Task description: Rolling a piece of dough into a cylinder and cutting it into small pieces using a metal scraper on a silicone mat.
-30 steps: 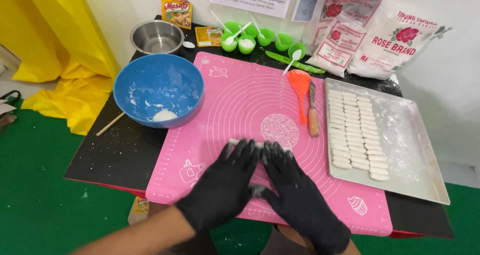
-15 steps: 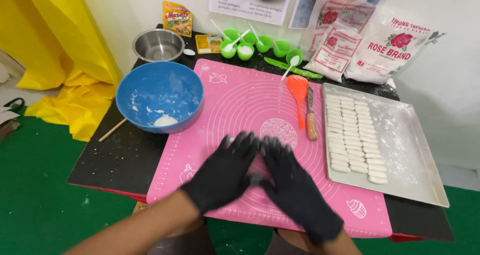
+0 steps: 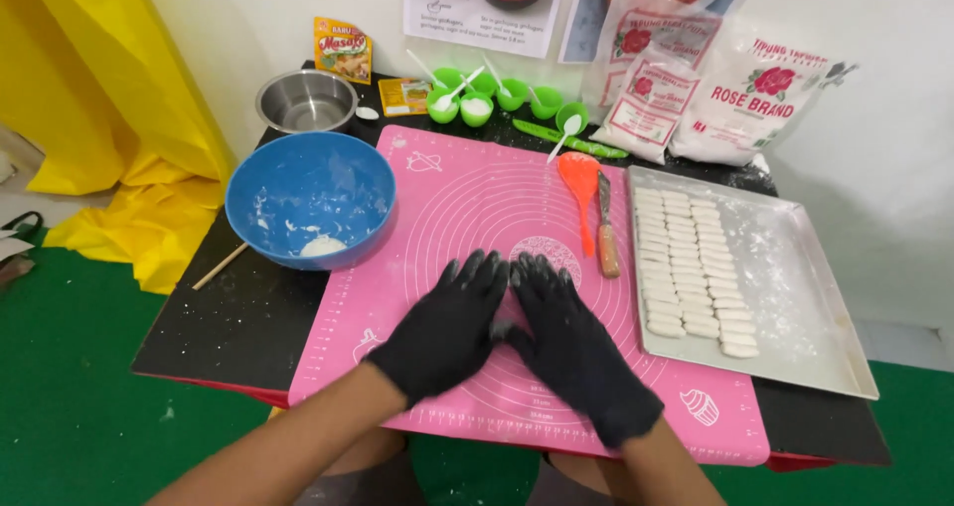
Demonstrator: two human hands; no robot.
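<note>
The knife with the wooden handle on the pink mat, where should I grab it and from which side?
Probably by the wooden handle of the knife, its near end, coming from above with the right hand. It lies flat on the pink mat, blade pointing away, between the orange spatula and the metal tray, so the handle end is the free part.

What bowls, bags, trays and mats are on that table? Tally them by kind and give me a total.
Bowls: 2, blue bowl and steel bowl
Bags: 3
Trays: 1
Mats: 1
Total: 7
</note>
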